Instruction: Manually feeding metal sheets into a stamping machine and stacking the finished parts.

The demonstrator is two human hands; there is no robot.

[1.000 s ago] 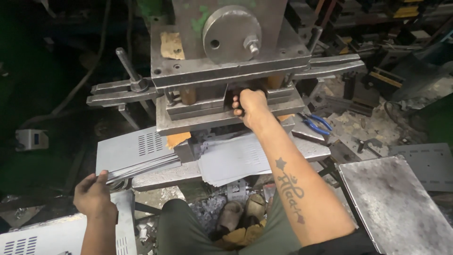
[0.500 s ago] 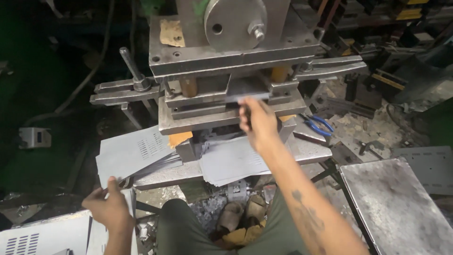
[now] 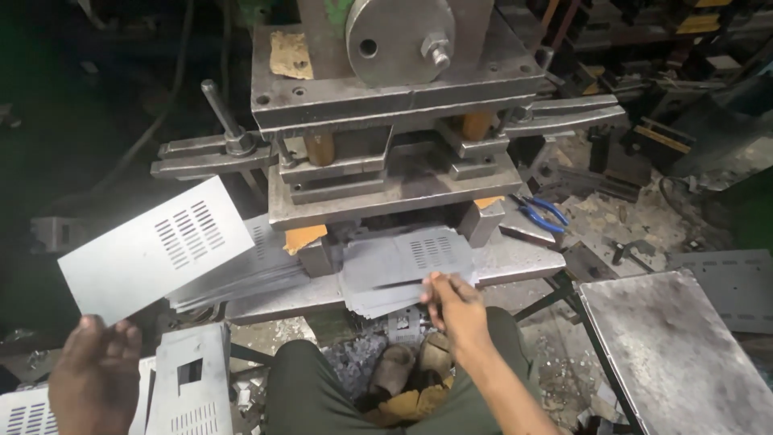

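Left hand (image 3: 101, 374): low at the left edge of view, fingers closed on the lower corner of a grey slotted sheet (image 3: 153, 248), raised clear of everything else.
Slotted sheet: flat, tilted up to the right, two rows of louvre slots near its upper right; above and left of the stack of sheets (image 3: 241, 278) beside the press.
Right hand (image 3: 457, 304): in front of the press bed, fingertips pinched on the near edge of the punched sheet (image 3: 411, 259).
Punched sheet: lying on top of a small heap of like sheets on the table (image 3: 515, 262), just under the die block; slot pattern near its far end.
Hands: well apart, each clamped on its own sheet.
Press (image 3: 394, 105): heavy steel frame, round disc with a bolt on top, clamp bars out to both sides.
Pliers (image 3: 541, 212): blue-handled, on the table to the right of the die, apart from both hands.
Steel plate (image 3: 676, 346): dull grey, lower right, untouched.
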